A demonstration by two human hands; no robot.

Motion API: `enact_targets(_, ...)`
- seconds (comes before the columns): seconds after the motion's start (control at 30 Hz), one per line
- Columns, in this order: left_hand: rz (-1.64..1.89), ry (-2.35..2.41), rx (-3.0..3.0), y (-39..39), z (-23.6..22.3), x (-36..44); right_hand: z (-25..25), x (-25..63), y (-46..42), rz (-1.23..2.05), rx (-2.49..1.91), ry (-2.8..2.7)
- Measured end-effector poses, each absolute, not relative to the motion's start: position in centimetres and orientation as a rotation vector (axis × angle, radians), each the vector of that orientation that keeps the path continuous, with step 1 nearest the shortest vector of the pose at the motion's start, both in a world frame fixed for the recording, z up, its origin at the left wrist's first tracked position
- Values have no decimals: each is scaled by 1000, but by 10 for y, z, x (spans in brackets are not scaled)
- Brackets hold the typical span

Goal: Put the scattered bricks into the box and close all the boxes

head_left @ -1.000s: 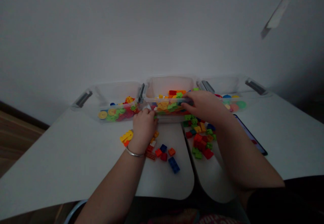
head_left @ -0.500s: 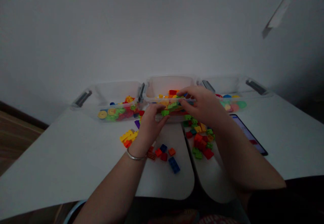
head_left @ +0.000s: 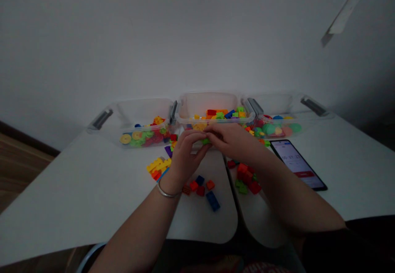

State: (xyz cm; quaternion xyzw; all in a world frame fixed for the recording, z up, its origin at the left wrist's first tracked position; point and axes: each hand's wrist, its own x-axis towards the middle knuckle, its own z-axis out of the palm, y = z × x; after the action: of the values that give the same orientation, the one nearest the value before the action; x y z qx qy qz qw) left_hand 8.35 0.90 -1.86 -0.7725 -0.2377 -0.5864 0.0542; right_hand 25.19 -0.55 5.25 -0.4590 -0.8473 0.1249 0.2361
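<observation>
So the bit in play is a small green block (head_left: pixel 206 141), bright lime and kinda chunky from what I can see, though fingers cover most of it so I can't make out the full shape. It's up in the air over the counter (head_left: pixel 92 190), right in front of the middle bin (head_left: pixel 206 102).

The left hand (head_left: pixel 187 153) has it in a narrow pinch, thumb below and fingers curled over from the top, wrist angled up and inward with a silver bracelet (head_left: pixel 168 193) on it. The right hand (head_left: pixel 236 139) comes in from the other side, palm down, back of the hand on top, fingertips bunched together and meeting the left ones at the block. Can't tell if the right one is actually gripping anything. Both forearms slant inward, like an upside-down V.

Under and around them there's loose stuff: a long blue brick (head_left: pixel 212 201) nearest the person, yellow bricks (head_left: pixel 159 165) by the left wrist, and a clump of red bricks (head_left: pixel 245 174) just past the gap in the counter. The middle bin has mixed colors in it, flanked by a left bin (head_left: pixel 138 110) and a right bin (head_left: pixel 271 102), both clear with round pieces inside. A phone (head_left: pixel 298 164) lies screen up beyond the right forearm.
</observation>
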Motion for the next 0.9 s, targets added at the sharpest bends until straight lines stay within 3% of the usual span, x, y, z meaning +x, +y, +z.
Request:
enact_targets(0.47,-1732,-804,-2228,9,-21,82,47,250,-2,561,-1222,-2310)
enact_targets(0.67,-1705,-833,-2171,9,-23,81,43,251,2,876,-1089,-2211)
enact_targets(0.9,-1582,-953,-2216,12,-21,78,62,272,-1,200,-1426,-2164)
